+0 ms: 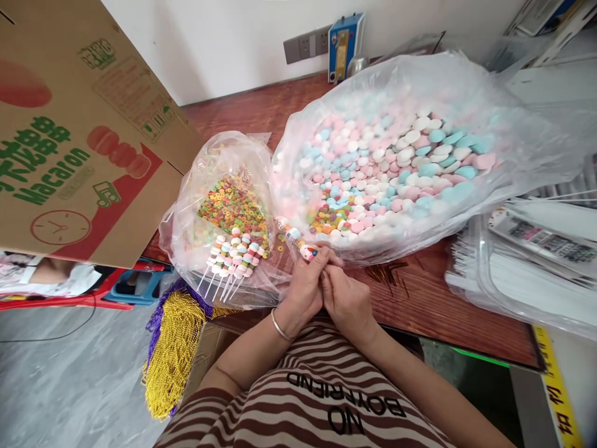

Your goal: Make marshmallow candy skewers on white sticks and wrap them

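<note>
Both hands meet at the table edge, left hand (305,283) and right hand (345,298) seemingly pinching a thin candy-threaded white stick (296,239), close to the big clear bag of pastel candies (396,162) for easy reach.

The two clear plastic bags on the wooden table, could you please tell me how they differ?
The large clear plastic bag is wider and holds pink, white and blue disc candies; the small clear plastic bag holds bright multicoloured ring candies. Finished candy skewers lie on the small bag only. Both sit open on the wooden table.
</note>
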`<action>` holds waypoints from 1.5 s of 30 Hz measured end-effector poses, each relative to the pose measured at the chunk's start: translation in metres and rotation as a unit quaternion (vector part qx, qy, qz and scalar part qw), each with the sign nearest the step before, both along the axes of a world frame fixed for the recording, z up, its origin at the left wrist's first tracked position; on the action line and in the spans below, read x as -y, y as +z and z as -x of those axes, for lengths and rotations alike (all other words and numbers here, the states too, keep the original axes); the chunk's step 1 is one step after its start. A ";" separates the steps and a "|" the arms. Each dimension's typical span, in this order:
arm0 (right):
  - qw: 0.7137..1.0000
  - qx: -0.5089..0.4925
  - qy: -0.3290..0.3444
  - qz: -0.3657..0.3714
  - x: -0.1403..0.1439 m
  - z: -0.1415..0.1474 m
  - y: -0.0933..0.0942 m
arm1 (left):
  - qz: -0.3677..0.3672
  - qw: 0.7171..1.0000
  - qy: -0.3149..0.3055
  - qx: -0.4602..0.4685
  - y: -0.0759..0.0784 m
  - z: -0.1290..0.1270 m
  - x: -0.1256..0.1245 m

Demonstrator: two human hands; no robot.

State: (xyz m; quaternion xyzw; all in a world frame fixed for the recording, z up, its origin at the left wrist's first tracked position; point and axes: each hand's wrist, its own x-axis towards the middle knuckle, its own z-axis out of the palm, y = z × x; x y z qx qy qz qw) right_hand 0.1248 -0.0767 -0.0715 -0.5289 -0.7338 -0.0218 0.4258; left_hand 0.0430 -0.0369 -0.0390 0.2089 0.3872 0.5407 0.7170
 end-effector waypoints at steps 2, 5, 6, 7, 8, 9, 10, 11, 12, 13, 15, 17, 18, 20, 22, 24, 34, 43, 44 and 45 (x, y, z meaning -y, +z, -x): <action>0.999 0.026 -0.019 -0.033 -0.004 -0.002 -0.001 | 0.001 0.999 -0.026 -0.043 -0.006 0.003 0.006; 0.995 0.064 -0.041 -0.063 -0.005 -0.007 -0.003 | -0.048 0.979 -0.021 -0.197 -0.013 0.018 0.010; 0.994 0.071 -0.048 -0.067 -0.005 -0.009 -0.004 | -0.077 0.958 -0.010 -0.275 -0.015 0.024 0.011; 0.994 0.074 -0.052 -0.067 -0.004 -0.010 -0.004 | -0.112 0.927 0.009 -0.358 -0.016 0.030 0.012; 0.993 0.077 -0.054 -0.067 -0.004 -0.011 -0.004 | -0.152 0.886 0.037 -0.436 -0.018 0.035 0.012; 0.993 0.078 -0.054 -0.066 -0.004 -0.011 -0.004 | -0.198 0.838 0.074 -0.503 -0.019 0.039 0.013; 0.994 0.077 -0.052 -0.066 -0.003 -0.011 -0.003 | -0.246 0.786 0.116 -0.555 -0.019 0.042 0.013; 0.994 0.074 -0.047 -0.065 -0.003 -0.010 -0.002 | -0.296 0.735 0.151 -0.591 -0.019 0.044 0.013; 0.994 0.071 -0.042 -0.065 -0.003 -0.009 -0.002 | -0.345 0.688 0.170 -0.615 -0.019 0.046 0.012; 0.995 0.067 -0.038 -0.065 -0.003 -0.008 -0.001 | -0.391 0.648 0.176 -0.630 -0.018 0.047 0.011; 0.996 0.056 -0.037 -0.065 -0.001 -0.005 0.000 | -0.457 0.592 0.164 -0.643 -0.015 0.048 0.008; 0.996 0.045 -0.037 -0.060 0.000 -0.004 0.000 | -0.491 0.569 0.153 -0.641 -0.012 0.049 0.007; 0.997 0.036 -0.038 -0.055 0.001 -0.003 -0.001 | -0.499 0.566 0.155 -0.638 -0.011 0.049 0.007; 0.998 0.014 -0.046 -0.044 0.001 -0.002 -0.002 | -0.511 0.568 0.154 -0.626 -0.011 0.048 0.009; 0.998 0.003 -0.060 -0.037 0.000 -0.002 -0.004 | -0.521 0.578 0.140 -0.613 -0.013 0.045 0.013; 0.997 0.014 -0.069 -0.036 -0.003 -0.004 -0.005 | -0.524 0.593 0.122 -0.599 -0.017 0.041 0.018; 0.994 0.022 -0.031 -0.105 -0.017 -0.013 -0.012 | -0.268 0.903 0.078 -0.326 -0.026 0.033 0.025; 0.992 -0.005 0.073 -0.104 -0.008 -0.017 -0.009 | -0.010 0.984 -0.023 -0.176 0.005 0.041 0.004; 0.993 -0.051 0.084 -0.068 -0.007 -0.017 -0.007 | -0.001 0.987 -0.013 -0.160 0.003 0.040 0.002; 0.990 -0.105 0.094 -0.018 -0.005 -0.017 -0.004 | 0.002 0.989 -0.004 -0.147 0.000 0.038 0.001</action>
